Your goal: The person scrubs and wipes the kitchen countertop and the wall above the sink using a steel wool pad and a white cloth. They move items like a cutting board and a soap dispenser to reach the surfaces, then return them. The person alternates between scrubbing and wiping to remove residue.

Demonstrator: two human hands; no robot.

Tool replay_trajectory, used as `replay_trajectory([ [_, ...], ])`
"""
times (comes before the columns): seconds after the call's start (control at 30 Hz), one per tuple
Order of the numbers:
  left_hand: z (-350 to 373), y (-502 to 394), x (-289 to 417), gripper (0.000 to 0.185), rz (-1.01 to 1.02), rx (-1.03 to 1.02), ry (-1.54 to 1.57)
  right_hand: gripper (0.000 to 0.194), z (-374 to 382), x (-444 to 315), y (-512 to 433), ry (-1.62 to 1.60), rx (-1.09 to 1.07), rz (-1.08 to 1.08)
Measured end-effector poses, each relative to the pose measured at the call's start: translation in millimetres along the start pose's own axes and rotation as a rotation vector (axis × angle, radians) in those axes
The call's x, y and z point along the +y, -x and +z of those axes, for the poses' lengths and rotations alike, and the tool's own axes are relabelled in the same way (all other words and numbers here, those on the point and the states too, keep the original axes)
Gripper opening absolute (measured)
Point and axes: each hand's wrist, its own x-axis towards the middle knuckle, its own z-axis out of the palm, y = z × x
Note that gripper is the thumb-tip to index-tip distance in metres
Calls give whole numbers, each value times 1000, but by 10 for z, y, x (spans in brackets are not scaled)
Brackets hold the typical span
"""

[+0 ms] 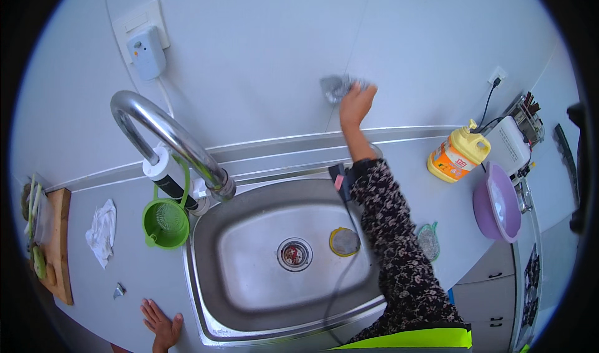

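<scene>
My right hand (358, 104) is raised beyond the sink, its fingers closed on a crumpled grey cloth (334, 88). The cloth lies up against the pale wall panel (262, 62) and looks slightly blurred. My left hand (163, 326) rests palm down on the grey countertop (133, 254), fingers spread, left of the stainless steel sink (252, 271). A small torn scrap (119, 290) lies just beyond its fingertips. In the sink is a round grey scrubbing pad with a yellow rim (345, 242). Reddish scraps (293, 254) sit in the drain basket.
A curved chrome faucet (173, 133) and a green strainer (164, 224) stand left of the sink. Farther left are a white cloth (102, 233) and a wooden cutting board (60, 247). At right are a yellow detergent bottle (456, 156), a purple basin (491, 205) and a green-edged scrubber (428, 243).
</scene>
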Motion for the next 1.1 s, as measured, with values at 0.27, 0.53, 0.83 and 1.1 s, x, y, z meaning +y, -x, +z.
replay_trajectory([
  [0.27,247,-241,-355,93,244,211,11,26,127,-84,51,180,106,-515],
  [0.53,793,-825,-1109,101,346,419,-46,17,371,-425,682,118,-612,-436],
  [0.83,908,-562,-799,90,136,704,-597,19,375,-1135,308,-182,-154,-672],
  [1.1,232,-98,-226,92,5,130,-103,14,169,-454,652,145,-674,-998],
])
